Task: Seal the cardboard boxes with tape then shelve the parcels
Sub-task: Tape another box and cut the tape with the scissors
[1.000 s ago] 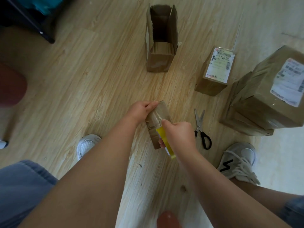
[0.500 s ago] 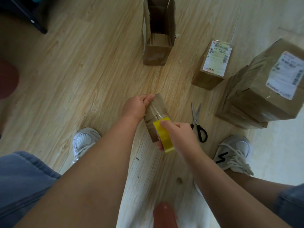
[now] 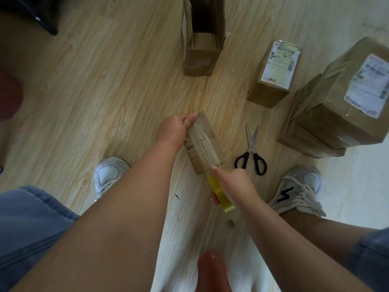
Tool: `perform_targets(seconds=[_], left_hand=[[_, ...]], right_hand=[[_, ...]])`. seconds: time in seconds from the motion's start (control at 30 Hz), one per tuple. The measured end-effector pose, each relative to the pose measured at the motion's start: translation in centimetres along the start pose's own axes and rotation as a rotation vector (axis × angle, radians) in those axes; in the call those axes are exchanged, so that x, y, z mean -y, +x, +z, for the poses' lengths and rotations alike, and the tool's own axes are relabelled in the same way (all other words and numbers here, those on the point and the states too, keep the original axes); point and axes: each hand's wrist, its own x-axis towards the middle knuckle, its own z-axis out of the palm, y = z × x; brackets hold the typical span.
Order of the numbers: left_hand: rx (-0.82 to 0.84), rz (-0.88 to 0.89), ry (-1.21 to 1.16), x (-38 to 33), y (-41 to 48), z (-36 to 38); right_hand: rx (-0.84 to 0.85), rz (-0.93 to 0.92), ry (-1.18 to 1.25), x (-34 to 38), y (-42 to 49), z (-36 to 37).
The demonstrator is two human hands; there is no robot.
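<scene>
Comparing against half a second ago, the right hand [image 3: 233,184], fingers curled round the yellow tape roll [image 3: 221,194], has drawn the roll off the top of the small box [image 3: 205,144] and past its near edge. A clear tape strip [image 3: 207,146] now runs lengthwise over the flaps. The small box stands on the wooden floor [image 3: 126,91] between the person's shoes. The left hand [image 3: 172,131] stays gripping its far end, thumb on top. The scissors [image 3: 251,152] lie just right of the box, unmoved.
</scene>
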Motion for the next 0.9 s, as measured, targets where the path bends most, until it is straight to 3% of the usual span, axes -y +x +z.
perform_targets(seconds=[0.17,0.37,0.47,0.6,0.73,0.9], left_hand=[[-0.023,-0.009,0.020,0.0,-0.3,0.3],[-0.072,-0.013,0.274,-0.7,-0.6,0.7],[-0.062,-0.004,0.174,-1.3,-1.6,0.7],[-0.061,0.159,0.373,-1.7,-5.3,0.9],[0.116,0.228,0.570,-0.5,-7.6,2.5],[0.198,0.170,0.525,-0.2,-7.1,2.7]], right_hand=[[-0.013,0.024,-0.008,-0.8,1.1,0.4],[-0.012,-0.005,-0.009,-0.9,1.5,0.3],[-0.017,-0.022,0.003,-1.0,1.6,0.2],[-0.033,-0.024,0.029,-1.0,1.7,0.5],[-0.034,-0.039,0.002,-0.7,1.7,0.7],[-0.038,-0.059,0.025,-0.6,1.9,0.8]])
